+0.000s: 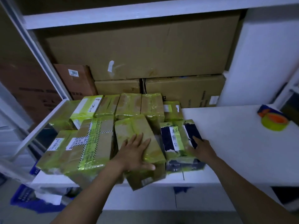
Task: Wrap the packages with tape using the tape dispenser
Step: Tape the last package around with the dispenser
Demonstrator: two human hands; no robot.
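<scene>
Several cardboard packages wrapped in yellow-green tape crowd the left half of the white table [234,143]. My left hand [135,154] lies flat, fingers spread, on a long brown package [137,126] that overhangs the table's front edge. My right hand [200,147] rests with straight fingers on the right side of a dark blue package [166,138] with a white label. The tape dispenser [274,121], orange and blue with a yellow-green roll, sits far right on the table, away from both hands.
Big brown cartons [137,50] fill the shelf behind the table. A white shelf post [40,50] slants down the left. Blue crates [30,199] with papers stand on the floor at the lower left.
</scene>
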